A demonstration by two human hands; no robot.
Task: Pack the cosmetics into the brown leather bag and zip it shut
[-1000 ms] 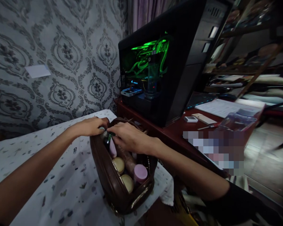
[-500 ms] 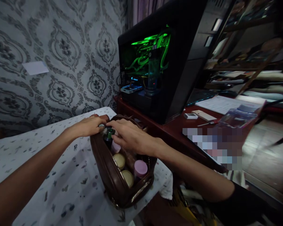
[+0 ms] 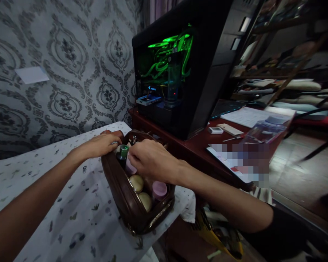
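Observation:
A brown leather zip bag [image 3: 125, 203] stands open on a white patterned tablecloth [image 3: 71, 203]. Inside it I see a dark bottle with a green cap [image 3: 123, 153], a lilac tube [image 3: 129, 168], two cream round lids [image 3: 138, 182] and a pink-capped jar [image 3: 159, 190]. My left hand [image 3: 101, 145] grips the bag's far left rim, fingers curled over it. My right hand [image 3: 150, 160] reaches into the bag's far end beside the green-capped bottle, fingers bent around something I cannot make out.
A black computer case with green lighting [image 3: 177, 69] stands on a dark red desk [image 3: 202, 145] right of the bag. On the desk lie papers [image 3: 248, 116], a small white box [image 3: 214, 130] and a clear plastic bottle [image 3: 265, 131]. Patterned wallpaper [image 3: 57, 72] lies behind.
The view has shifted, so everything sits a little lower left. My right hand has moved slightly right, uncovering the green cap. My left hand keeps its grip on the rim.

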